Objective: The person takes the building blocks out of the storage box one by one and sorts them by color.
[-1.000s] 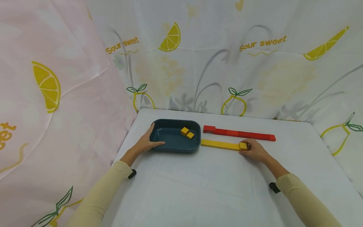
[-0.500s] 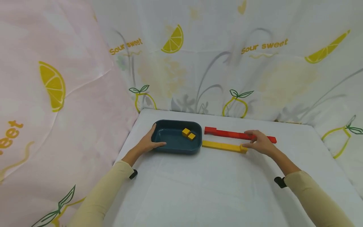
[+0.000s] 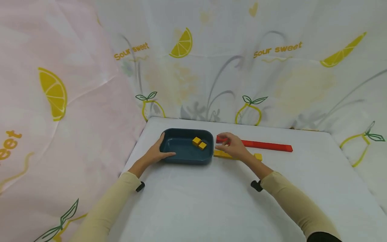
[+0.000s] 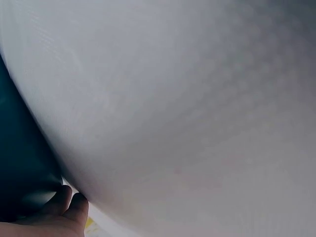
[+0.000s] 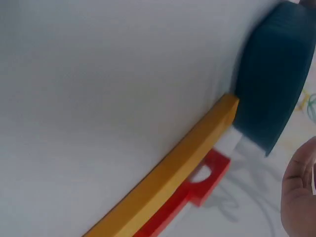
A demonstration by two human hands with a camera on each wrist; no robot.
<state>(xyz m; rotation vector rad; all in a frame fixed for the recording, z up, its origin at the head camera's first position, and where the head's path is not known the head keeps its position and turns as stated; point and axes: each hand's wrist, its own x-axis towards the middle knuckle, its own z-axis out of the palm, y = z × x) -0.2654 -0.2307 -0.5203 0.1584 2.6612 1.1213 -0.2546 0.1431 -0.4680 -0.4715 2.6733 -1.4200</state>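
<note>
My left hand (image 3: 154,154) holds the left end of a dark teal rectangular dish (image 3: 187,161), its thumb lying over the front rim. Inside, toward the right, two yellow cubes (image 3: 196,141) sit side by side. My right hand (image 3: 233,146) hovers just right of the dish with fingers loosely bent and nothing between them. It partly covers a row of yellow blocks (image 5: 173,170), which has a raised yellow block (image 3: 258,157) at its right end. Behind runs a row of red blocks (image 3: 269,145); its left end, partly behind my hand, shows a red block with a round cutout (image 5: 220,160).
A white cloth covers the table (image 3: 193,201). Behind it hangs a lemon-printed curtain (image 3: 211,67), and a pinkish curtain (image 3: 90,117) borders the left side. Both rows of blocks lie right of the dish, the yellow row's left end close to its wall.
My right hand has let go of the block at the yellow row's right end and moved left to the dish side. My left hand keeps its place on the dish.
</note>
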